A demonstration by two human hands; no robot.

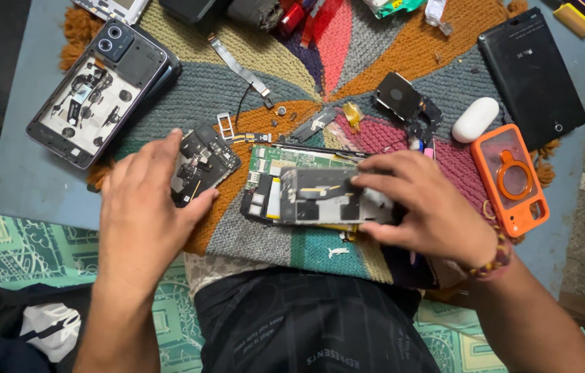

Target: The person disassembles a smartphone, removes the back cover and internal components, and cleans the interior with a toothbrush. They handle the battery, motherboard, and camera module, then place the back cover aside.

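My left hand (142,200) grips a black inner phone cover plate (199,166) at the left of a multicoloured woven mat (265,83). My right hand (427,207) holds the right end of an opened phone (306,193), whose green circuit board and grey metal shield face up. The phone lies at the mat's near edge, just in front of me. A thin flex cable (241,69) lies on the mat beyond my left hand.
A stripped phone frame with camera holes (99,90) sits far left. A black camera module part (406,103), a white earbud case (475,119), an orange phone case (511,178) and a black tablet (531,69) lie right. Small screws dot the mat.
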